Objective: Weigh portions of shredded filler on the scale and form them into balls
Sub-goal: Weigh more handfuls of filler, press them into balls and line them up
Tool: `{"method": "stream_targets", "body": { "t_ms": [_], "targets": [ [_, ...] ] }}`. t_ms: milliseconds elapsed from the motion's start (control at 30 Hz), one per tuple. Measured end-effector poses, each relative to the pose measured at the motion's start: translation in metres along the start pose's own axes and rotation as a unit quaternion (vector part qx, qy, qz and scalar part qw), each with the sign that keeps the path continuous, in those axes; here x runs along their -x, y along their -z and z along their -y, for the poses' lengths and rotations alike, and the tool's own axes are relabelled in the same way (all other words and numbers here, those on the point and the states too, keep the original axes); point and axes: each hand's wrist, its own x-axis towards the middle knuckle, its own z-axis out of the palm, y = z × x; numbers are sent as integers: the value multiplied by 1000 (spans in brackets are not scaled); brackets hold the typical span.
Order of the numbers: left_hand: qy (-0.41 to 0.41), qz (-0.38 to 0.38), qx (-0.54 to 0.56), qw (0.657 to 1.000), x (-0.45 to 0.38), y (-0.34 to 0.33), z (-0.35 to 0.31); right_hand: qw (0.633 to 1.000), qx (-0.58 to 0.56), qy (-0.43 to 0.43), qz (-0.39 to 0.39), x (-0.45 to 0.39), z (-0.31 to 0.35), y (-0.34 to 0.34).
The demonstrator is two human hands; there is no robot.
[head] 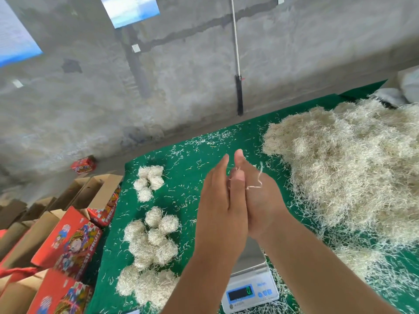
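Note:
My left hand (pixel 221 207) and my right hand (pixel 260 198) are pressed palm to palm above the green table, fingers straight and pointing away from me. A few pale strands cling to the right hand; whether anything lies between the palms is hidden. Below the wrists stands a white digital scale (pixel 249 288) with a steel platform, its display reading 0. A big heap of pale shredded filler (pixel 353 168) covers the table's right side. Several finished filler balls (pixel 154 241) lie in clusters on the left, with a smaller group (pixel 149 182) farther back.
The green cloth table (pixel 192 155) is strewn with loose shreds. Red fruit cartons and brown cardboard boxes (pixel 65 241) stand off the left edge. A grey concrete wall runs behind, with a white cord and black handle (pixel 238 94) hanging on it.

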Motion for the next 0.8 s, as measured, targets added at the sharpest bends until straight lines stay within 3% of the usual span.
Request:
{"method": "stream_targets", "body": {
  "t_ms": [67, 167, 300, 400, 500, 600, 700, 800],
  "targets": [
    [107, 37, 134, 985, -1, -1, -4, 999, 21, 9, -34, -9, 5, -1],
    [231, 91, 324, 913, -5, 1, -6, 988, 105, 97, -51, -16, 1, 1],
    [221, 77, 364, 901, -18, -1, -9, 937, 254, 240, -17, -21, -17, 0],
    [205, 38, 359, 910, -30, -5, -6, 922, 302, 239, 20, -29, -25, -1],
    [171, -67, 224, 957, -43, -6, 2, 965, 218, 128, 73, -28, -21, -2],
    [118, -147, 174, 966, -49, -10, 7, 993, 31, -9, 111, -30, -12, 4],
    [-21, -122, 27, 992, -48, -14, 7, 965, -155, -154, 144, -39, -6, 15],
    [-116, -90, -193, 970, -48, -20, 18, 950, -181, -196, 160, -42, -5, 18]
  ]
}}
